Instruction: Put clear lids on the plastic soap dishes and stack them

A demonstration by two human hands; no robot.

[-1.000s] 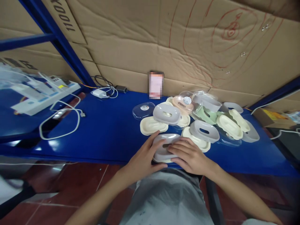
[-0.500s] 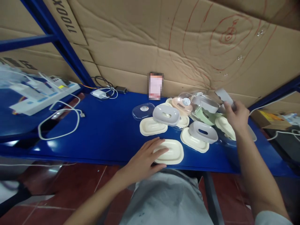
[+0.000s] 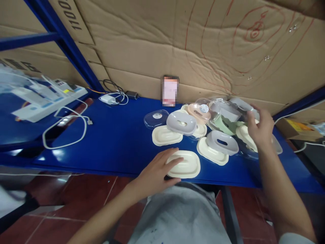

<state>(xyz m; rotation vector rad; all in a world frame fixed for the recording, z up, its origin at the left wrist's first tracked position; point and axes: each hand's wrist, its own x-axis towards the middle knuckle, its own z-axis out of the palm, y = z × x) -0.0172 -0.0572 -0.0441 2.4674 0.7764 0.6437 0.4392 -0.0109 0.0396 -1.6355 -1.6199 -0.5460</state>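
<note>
My left hand (image 3: 162, 167) rests with spread fingers on the left end of a cream soap dish base (image 3: 189, 164) at the table's front edge. At the right of the pile, my right hand (image 3: 262, 127) has its fingers closed at the near end of a light grey soap dish part (image 3: 241, 103); the fingertips are partly hidden. Beside that hand lie a cream piece (image 3: 245, 134) and a green dish (image 3: 225, 124). Closer to me, a grey slotted tray (image 3: 222, 142) leans on another cream base (image 3: 209, 152).
A second grey tray (image 3: 181, 122), a cream base (image 3: 166, 136), a peach dish (image 3: 199, 113) and a clear lid (image 3: 156, 119) lie on the blue table (image 3: 114, 135). A phone (image 3: 170, 90) leans on the cardboard wall. Chargers and a power strip (image 3: 50, 105) are at the left.
The grey part at my right hand has gone from tilted up to lower and flatter among the clear lids. My left hand stays on the cream base. The view has shifted slightly.
</note>
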